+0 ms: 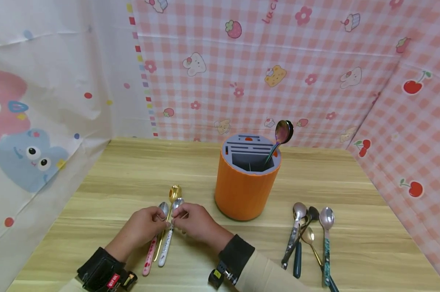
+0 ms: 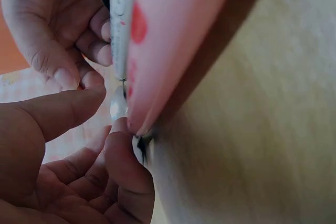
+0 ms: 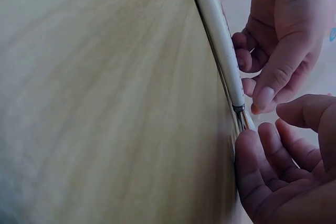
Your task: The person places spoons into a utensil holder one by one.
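Note:
Three spoons lie close together on the wooden table: a pink-handled spoon (image 1: 149,257), a gold spoon (image 1: 174,192) and a white-handled spoon (image 1: 165,249). My left hand (image 1: 141,227) is over the pink-handled spoon's neck, a fingertip right at it in the left wrist view, with the thumb apart. On the other side, my right hand (image 1: 199,223) has its fingertips at the white-handled spoon's neck. The right wrist view shows a gap between the right thumb (image 3: 302,111) and fingers. Both hands' fingertips nearly meet above the spoons, partly hiding the necks.
An orange cutlery holder (image 1: 245,194) with a grey slotted top stands beyond my right hand. One shiny dark spoon (image 1: 283,132) leans in it. Several spoons lie in an overlapping group at the right, among them a teal-handled spoon (image 1: 327,251). Patterned cloth (image 1: 212,89) walls the table's back and sides.

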Demonstrator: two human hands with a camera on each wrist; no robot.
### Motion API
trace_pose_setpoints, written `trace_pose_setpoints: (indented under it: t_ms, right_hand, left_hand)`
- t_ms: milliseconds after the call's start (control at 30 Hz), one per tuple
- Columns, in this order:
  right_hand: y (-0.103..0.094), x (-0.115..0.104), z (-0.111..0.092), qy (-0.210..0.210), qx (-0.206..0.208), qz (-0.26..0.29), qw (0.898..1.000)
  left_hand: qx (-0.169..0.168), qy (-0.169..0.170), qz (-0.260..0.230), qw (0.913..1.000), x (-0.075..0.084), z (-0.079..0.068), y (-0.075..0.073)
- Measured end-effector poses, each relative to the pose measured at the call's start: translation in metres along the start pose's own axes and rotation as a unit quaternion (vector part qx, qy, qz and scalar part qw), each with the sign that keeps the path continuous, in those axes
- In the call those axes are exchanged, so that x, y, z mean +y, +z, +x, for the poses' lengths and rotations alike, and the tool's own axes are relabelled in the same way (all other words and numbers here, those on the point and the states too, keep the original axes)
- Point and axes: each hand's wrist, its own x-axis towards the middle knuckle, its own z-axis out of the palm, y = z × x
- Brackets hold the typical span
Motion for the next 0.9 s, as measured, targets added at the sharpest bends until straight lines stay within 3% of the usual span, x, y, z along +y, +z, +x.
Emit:
trace_pose_setpoints:
  t_ms: [433, 900]
  right_hand:
    - [0.003, 0.003, 0.002, -0.003, 0.014, -0.045, 0.999]
    - [0.003, 0.005, 0.004, -0.011, 0.014, -0.048, 0.999]
  left_hand:
    - [-0.008, -0.002, 0.071, 0.9974, 0.011, 0.006, 0.008]
    - [-0.028, 0.005, 0.137, 0.9901, 0.014, 0.019, 0.008]
